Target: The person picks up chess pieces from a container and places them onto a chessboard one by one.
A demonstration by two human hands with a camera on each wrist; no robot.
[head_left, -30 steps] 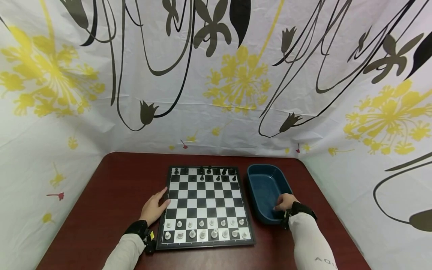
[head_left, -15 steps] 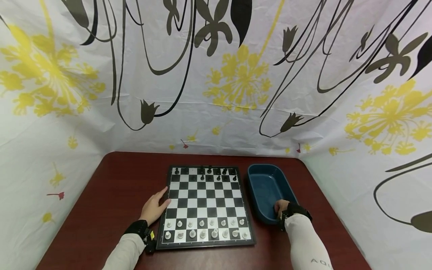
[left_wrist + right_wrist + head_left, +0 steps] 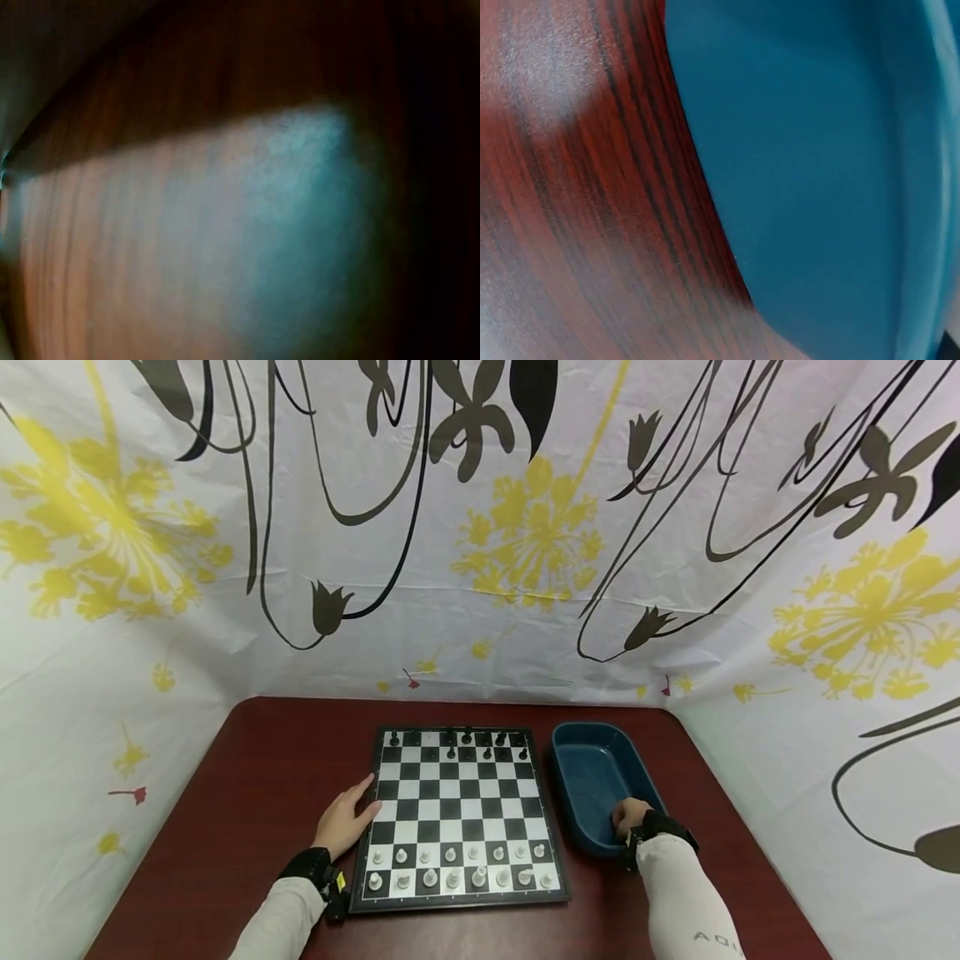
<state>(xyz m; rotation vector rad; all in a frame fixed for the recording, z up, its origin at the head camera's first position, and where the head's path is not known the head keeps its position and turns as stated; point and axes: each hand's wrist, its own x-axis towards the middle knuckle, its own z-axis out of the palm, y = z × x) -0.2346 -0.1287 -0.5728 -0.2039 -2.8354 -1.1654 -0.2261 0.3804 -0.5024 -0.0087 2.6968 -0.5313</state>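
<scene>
A black-framed chessboard [image 3: 460,788] lies in the middle of the head view. White chess pieces [image 3: 478,877] fill its two near rows, while several black chess pieces [image 3: 452,752] stand in the two far rows. My left hand [image 3: 342,821] rests at the board's left edge, thumb and forefinger spread against the frame. Inside the near end of a blue plastic bin [image 3: 595,770], to the right of the board, my right hand [image 3: 630,815] reaches down with bent fingers. Its fingertips are hidden, and I cannot tell whether they hold something.
The dark red wooden table [image 3: 292,735] carries the board and bin. A white sheet with a floral print [image 3: 480,635] hangs around its far and side edges. The right wrist view shows the bin's outer wall [image 3: 802,172] close up; the left wrist view is blurred.
My right hand has shifted slightly left inside the bin since a second ago, and its fingers have turned more out of sight. My left hand stays at the board's edge.
</scene>
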